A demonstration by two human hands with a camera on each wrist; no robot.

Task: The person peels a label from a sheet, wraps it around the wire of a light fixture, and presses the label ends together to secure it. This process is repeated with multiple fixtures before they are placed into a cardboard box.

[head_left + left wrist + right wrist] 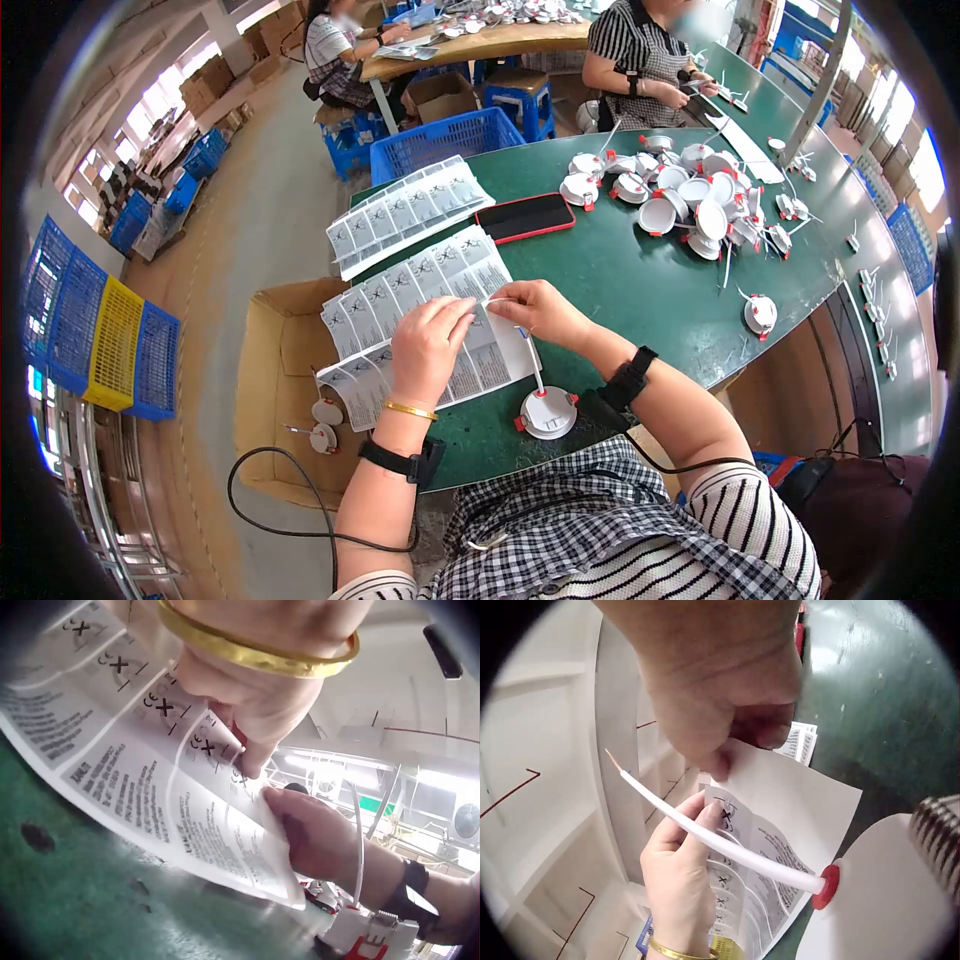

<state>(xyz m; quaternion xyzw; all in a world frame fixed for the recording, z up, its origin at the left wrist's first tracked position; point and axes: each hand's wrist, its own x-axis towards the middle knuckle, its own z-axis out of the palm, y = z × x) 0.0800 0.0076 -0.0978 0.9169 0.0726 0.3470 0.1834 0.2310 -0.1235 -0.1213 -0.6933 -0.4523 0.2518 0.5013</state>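
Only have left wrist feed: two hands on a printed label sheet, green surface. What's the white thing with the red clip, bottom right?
Observer: A round white downlight. It lies on the green table, by the near corner of the held label sheet.
Operator: Is that the only sheet?
Observer: No. A second sheet lies farther off on the table, beside a phone in a red case.
Operator: Any more lamps?
Observer: Yes, a pile of white downlights sits at the far right of the table.
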